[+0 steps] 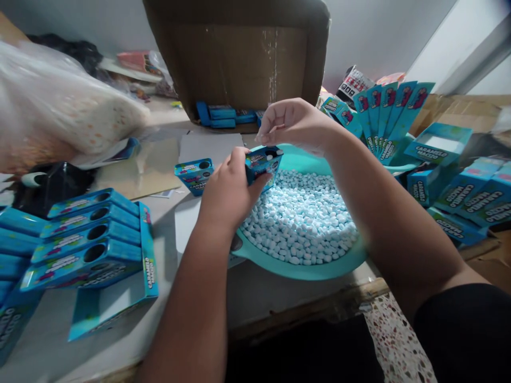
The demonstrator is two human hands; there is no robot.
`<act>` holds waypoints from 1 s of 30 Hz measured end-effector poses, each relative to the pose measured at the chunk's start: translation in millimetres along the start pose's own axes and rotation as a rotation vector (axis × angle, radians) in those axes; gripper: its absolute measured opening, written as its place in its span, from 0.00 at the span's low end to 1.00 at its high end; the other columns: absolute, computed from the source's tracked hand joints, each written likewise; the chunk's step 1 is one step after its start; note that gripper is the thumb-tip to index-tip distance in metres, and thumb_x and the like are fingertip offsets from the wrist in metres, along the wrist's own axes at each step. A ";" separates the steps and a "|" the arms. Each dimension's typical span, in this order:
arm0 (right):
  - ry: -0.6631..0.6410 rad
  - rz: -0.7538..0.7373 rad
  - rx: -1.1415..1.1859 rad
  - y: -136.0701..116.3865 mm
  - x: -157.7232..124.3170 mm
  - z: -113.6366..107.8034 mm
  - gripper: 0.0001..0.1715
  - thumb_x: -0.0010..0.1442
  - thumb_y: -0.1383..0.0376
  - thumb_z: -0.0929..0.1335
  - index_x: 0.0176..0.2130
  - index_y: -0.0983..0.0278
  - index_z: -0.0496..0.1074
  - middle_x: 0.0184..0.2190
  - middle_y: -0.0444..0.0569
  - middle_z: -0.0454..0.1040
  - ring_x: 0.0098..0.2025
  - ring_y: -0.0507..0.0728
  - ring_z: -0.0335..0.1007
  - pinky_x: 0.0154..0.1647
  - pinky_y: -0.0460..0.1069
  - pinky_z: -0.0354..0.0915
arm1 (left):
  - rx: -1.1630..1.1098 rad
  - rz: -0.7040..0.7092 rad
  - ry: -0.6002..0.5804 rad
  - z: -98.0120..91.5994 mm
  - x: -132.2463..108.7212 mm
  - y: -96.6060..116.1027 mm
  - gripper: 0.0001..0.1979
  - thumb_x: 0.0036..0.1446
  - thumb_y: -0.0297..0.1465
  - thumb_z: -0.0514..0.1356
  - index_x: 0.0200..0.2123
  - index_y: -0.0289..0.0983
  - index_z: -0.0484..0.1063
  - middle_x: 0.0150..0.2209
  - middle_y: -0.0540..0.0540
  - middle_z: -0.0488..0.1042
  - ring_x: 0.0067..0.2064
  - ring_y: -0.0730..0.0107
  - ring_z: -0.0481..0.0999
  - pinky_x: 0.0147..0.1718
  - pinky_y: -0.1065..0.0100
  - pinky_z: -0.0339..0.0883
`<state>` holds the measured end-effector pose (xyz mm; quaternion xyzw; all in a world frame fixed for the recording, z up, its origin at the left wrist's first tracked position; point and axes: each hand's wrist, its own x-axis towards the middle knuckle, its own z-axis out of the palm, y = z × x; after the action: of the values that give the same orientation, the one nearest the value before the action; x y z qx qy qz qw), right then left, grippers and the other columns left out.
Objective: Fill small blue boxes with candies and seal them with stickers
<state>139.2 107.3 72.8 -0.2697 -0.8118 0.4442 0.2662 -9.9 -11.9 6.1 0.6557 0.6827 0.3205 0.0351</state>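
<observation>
Teal basin (301, 272): nearest the body, full of small pale-blue and white candies (301, 223).
Left hand (229, 186): at the basin's far left rim, thumb and fingers clamped round a small box.
Held box (260, 169): over the basin's left edge; blue card, light lettering, a round hole near one end of the narrow top face.
Its direction: the hole faces up, the holed end lies to the right, and the long top edge runs left to right.
Right hand (293, 127): just above the held box, fingers bent in toward the thumb; whether they pinch a candy I cannot tell from this angle.
Upright box (194, 175): just left of the left hand, its own hole at the right end.
Brown carton (243, 58): behind, open toward the viewer, blue boxes (223, 116) lying inside.
</observation>
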 end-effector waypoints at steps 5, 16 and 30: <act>-0.031 0.003 0.048 -1.7 0.2 -0.2 0.09 0.55 0.64 0.76 0.30 0.64 0.73 0.32 0.46 0.76 0.39 0.52 0.74 0.40 0.43 0.72 | 0.001 -0.023 -0.005 -0.8 0.6 2.3 0.23 0.59 0.44 0.60 0.53 0.43 0.60 0.51 0.39 0.74 0.54 0.48 0.73 0.49 0.54 0.69; -0.031 0.039 0.088 0.3 0.7 -2.5 0.14 0.61 0.61 0.73 0.32 0.70 0.73 0.33 0.48 0.75 0.40 0.53 0.74 0.45 0.46 0.72 | -0.010 -0.047 -0.010 -1.3 1.2 4.6 0.23 0.58 0.44 0.61 0.53 0.44 0.61 0.51 0.40 0.74 0.54 0.48 0.73 0.50 0.54 0.69; -0.026 0.064 0.101 -10.4 -4.9 -1.0 0.16 0.60 0.57 0.73 0.31 0.68 0.76 0.33 0.51 0.78 0.39 0.56 0.75 0.44 0.48 0.73 | -0.014 -0.005 -0.027 -1.8 1.1 1.7 0.22 0.60 0.45 0.59 0.53 0.43 0.60 0.51 0.39 0.74 0.55 0.49 0.73 0.49 0.55 0.68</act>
<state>141.2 99.9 81.3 -0.2759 -0.7826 0.4966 0.2546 -9.4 -11.7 8.7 0.6578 0.6817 0.3164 0.0495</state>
